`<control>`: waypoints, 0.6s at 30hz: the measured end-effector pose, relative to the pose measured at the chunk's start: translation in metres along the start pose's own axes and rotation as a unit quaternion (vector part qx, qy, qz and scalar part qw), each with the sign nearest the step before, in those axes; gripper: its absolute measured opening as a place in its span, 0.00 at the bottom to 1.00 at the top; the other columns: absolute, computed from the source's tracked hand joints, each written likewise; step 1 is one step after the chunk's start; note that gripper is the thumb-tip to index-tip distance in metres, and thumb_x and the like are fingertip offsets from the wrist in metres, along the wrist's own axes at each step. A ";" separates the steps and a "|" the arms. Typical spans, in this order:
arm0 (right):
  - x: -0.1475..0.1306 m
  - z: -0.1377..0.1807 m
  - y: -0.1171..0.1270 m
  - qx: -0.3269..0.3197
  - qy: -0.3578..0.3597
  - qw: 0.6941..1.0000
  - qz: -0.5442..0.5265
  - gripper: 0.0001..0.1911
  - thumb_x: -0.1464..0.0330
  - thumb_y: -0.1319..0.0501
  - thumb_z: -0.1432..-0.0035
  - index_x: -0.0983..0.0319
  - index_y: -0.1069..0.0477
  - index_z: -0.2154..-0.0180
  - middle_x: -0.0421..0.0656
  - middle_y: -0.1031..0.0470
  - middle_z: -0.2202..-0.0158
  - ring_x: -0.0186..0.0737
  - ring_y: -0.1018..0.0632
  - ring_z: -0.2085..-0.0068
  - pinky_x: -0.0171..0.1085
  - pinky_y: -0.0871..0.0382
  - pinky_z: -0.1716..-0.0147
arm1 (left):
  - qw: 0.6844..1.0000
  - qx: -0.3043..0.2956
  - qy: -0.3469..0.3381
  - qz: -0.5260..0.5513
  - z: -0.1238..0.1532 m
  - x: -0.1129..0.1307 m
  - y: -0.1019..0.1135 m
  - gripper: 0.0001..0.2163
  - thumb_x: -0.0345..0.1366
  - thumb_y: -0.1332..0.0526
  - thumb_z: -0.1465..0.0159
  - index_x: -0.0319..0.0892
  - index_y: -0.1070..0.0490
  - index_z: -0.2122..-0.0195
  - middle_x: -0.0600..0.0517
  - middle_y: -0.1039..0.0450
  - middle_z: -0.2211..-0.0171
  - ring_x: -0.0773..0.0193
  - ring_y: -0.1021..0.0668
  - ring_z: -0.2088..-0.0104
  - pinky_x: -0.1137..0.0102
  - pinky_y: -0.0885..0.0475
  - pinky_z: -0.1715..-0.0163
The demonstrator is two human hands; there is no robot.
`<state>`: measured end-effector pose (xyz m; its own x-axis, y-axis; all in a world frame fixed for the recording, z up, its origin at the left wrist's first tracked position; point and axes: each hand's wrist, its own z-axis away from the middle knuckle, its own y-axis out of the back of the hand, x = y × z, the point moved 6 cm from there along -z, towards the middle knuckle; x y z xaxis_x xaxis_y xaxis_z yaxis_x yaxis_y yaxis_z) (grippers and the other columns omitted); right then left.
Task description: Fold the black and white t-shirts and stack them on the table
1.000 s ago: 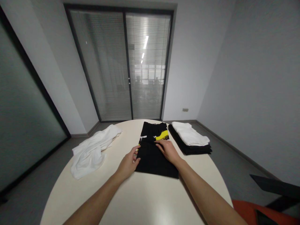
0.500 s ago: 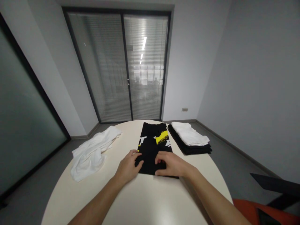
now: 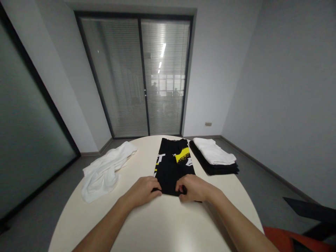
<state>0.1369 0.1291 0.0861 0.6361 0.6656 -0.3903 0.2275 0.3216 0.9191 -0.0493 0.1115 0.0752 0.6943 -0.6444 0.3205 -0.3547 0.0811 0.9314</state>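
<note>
A black T-shirt (image 3: 170, 171) with yellow and white print lies folded into a long strip on the round table, its collar end at the far side. My left hand (image 3: 147, 190) pinches the near left corner of the shirt between thumb and fingers. At the near right part of the same edge, my right hand (image 3: 193, 189) has its fingers curled round the cloth, thumb underneath toward me. Parts of the near edge are hidden behind both hands.
A crumpled white garment (image 3: 105, 171) lies at the table's left. To the right stands a stack of folded clothes, a white one (image 3: 214, 152) on top of black ones (image 3: 223, 170). The table (image 3: 154, 224) has a rounded edge; a red chair (image 3: 283, 238) stands at lower right.
Both hands have moved down to the shirt's near edge and closed on it; half a second ago their fingers rested farther up the cloth, more open. The view has shifted slightly.
</note>
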 end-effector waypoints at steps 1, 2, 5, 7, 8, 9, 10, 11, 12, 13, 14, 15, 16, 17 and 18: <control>0.001 0.000 -0.002 -0.012 0.000 1.000 -0.023 0.13 0.69 0.36 0.52 0.58 0.20 0.61 0.38 0.20 0.67 0.36 0.22 0.68 0.31 0.36 0.68 | 1.000 -0.013 0.013 0.012 0.001 0.001 0.003 0.06 0.38 0.38 0.35 0.47 0.20 0.61 0.53 0.19 0.62 0.60 0.21 0.60 0.70 0.32 0.59; 0.001 0.000 -0.006 -0.030 0.000 0.998 -0.052 0.13 0.68 0.35 0.52 0.59 0.20 0.61 0.37 0.20 0.68 0.35 0.23 0.69 0.30 0.36 0.69 | 0.999 -0.033 0.027 0.029 0.003 0.001 0.005 0.06 0.38 0.36 0.36 0.47 0.20 0.62 0.53 0.19 0.63 0.61 0.21 0.62 0.71 0.32 0.61; -0.005 0.001 -0.024 -0.124 -0.005 0.981 -0.147 0.16 0.64 0.30 0.54 0.60 0.20 0.61 0.36 0.20 0.68 0.33 0.23 0.70 0.28 0.36 0.72 | 0.979 -0.140 0.092 0.117 0.013 0.004 0.002 0.07 0.39 0.32 0.43 0.47 0.18 0.64 0.55 0.19 0.69 0.63 0.21 0.70 0.73 0.34 0.71; -0.016 0.004 -0.039 -0.206 -0.008 0.959 -0.193 0.20 0.60 0.27 0.58 0.60 0.20 0.61 0.36 0.20 0.69 0.33 0.23 0.70 0.28 0.36 0.73 | 0.949 -0.222 0.128 0.182 0.021 0.009 -0.006 0.08 0.41 0.29 0.48 0.46 0.17 0.68 0.55 0.20 0.74 0.64 0.23 0.74 0.74 0.36 0.75; -0.023 0.006 -0.045 -0.245 -0.010 0.947 -0.209 0.21 0.59 0.25 0.60 0.60 0.20 0.62 0.35 0.21 0.69 0.32 0.23 0.71 0.28 0.36 0.73 | 0.934 -0.259 0.135 0.207 0.025 0.013 -0.011 0.09 0.42 0.28 0.50 0.45 0.17 0.70 0.55 0.21 0.76 0.65 0.24 0.76 0.74 0.37 0.77; -0.030 0.008 -0.050 -0.278 -0.013 0.934 -0.223 0.23 0.57 0.24 0.62 0.60 0.20 0.63 0.35 0.21 0.69 0.32 0.23 0.71 0.27 0.36 0.72 | 0.917 -0.294 0.139 0.230 0.028 0.017 -0.015 0.09 0.42 0.28 0.52 0.45 0.18 0.72 0.55 0.22 0.77 0.65 0.25 0.77 0.74 0.37 0.77; -0.036 0.011 -0.054 -0.305 -0.019 0.922 -0.238 0.24 0.56 0.23 0.65 0.59 0.20 0.64 0.34 0.22 0.70 0.31 0.23 0.72 0.27 0.35 0.71 | 0.899 -0.328 0.144 0.254 0.031 0.021 -0.020 0.09 0.43 0.28 0.52 0.44 0.19 0.74 0.55 0.22 0.77 0.65 0.25 0.77 0.74 0.37 0.77; -0.040 0.013 -0.056 -0.326 -0.027 0.910 -0.254 0.25 0.55 0.23 0.67 0.59 0.20 0.65 0.34 0.22 0.71 0.31 0.23 0.73 0.28 0.35 0.71 | 0.880 -0.354 0.152 0.277 0.033 0.023 -0.023 0.09 0.44 0.29 0.51 0.44 0.20 0.75 0.54 0.22 0.76 0.65 0.25 0.77 0.73 0.36 0.77; -0.043 0.016 -0.056 -0.339 -0.036 0.900 -0.272 0.26 0.54 0.23 0.68 0.59 0.20 0.65 0.33 0.23 0.72 0.31 0.23 0.74 0.28 0.34 0.70 | 0.866 -0.367 0.160 0.300 0.033 0.025 -0.025 0.10 0.45 0.31 0.48 0.43 0.20 0.74 0.53 0.22 0.75 0.65 0.25 0.77 0.73 0.35 0.77; -0.043 0.017 -0.054 -0.344 -0.044 0.892 -0.290 0.26 0.53 0.23 0.67 0.58 0.21 0.66 0.34 0.23 0.73 0.31 0.23 0.75 0.28 0.34 0.71 | 0.862 -0.358 0.167 0.316 0.030 0.024 -0.024 0.11 0.46 0.33 0.45 0.42 0.20 0.72 0.52 0.22 0.73 0.65 0.24 0.77 0.73 0.35 0.77; -0.040 0.018 -0.051 -0.339 -0.050 0.888 -0.306 0.25 0.52 0.24 0.65 0.58 0.21 0.65 0.34 0.23 0.73 0.31 0.24 0.75 0.28 0.34 0.71 | 0.875 -0.322 0.171 0.319 0.025 0.021 -0.020 0.13 0.46 0.36 0.42 0.42 0.20 0.69 0.51 0.21 0.71 0.64 0.24 0.76 0.72 0.34 0.76; -0.034 0.018 -0.046 -0.320 -0.055 0.890 -0.320 0.24 0.51 0.25 0.62 0.59 0.21 0.65 0.35 0.23 0.73 0.31 0.24 0.75 0.29 0.34 0.72 | 0.903 -0.257 0.171 0.300 0.018 0.015 -0.014 0.13 0.46 0.39 0.39 0.42 0.20 0.66 0.51 0.21 0.70 0.64 0.24 0.75 0.72 0.33 0.75; -0.025 0.017 -0.040 -0.286 -0.059 0.899 -0.325 0.23 0.50 0.27 0.58 0.60 0.21 0.65 0.36 0.24 0.73 0.31 0.25 0.75 0.29 0.35 0.73 | 0.936 -0.173 0.165 0.260 0.012 0.008 -0.004 0.13 0.45 0.40 0.38 0.43 0.21 0.62 0.50 0.21 0.68 0.63 0.23 0.72 0.71 0.33 0.73; -0.013 0.014 -0.031 -0.235 -0.064 0.916 -0.320 0.23 0.50 0.28 0.55 0.61 0.21 0.66 0.37 0.25 0.73 0.31 0.26 0.76 0.29 0.36 0.74 | 0.962 -0.085 0.159 0.206 0.007 0.001 0.007 0.13 0.44 0.40 0.37 0.44 0.21 0.58 0.50 0.21 0.65 0.62 0.23 0.69 0.71 0.32 0.69; 0.001 0.011 -0.021 -0.166 -0.071 0.934 -0.307 0.22 0.50 0.30 0.53 0.62 0.22 0.66 0.37 0.26 0.74 0.31 0.28 0.76 0.30 0.36 0.75 | 0.977 -0.012 0.154 0.150 0.005 -0.005 0.016 0.13 0.43 0.40 0.37 0.45 0.22 0.56 0.50 0.21 0.62 0.60 0.22 0.64 0.70 0.31 0.64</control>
<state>0.1408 0.1151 0.0672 0.5577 0.1978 -0.8061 0.3553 0.8208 0.4473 -0.0618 0.1124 0.0872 0.7175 -0.3306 0.6132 -0.5592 0.2515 0.7900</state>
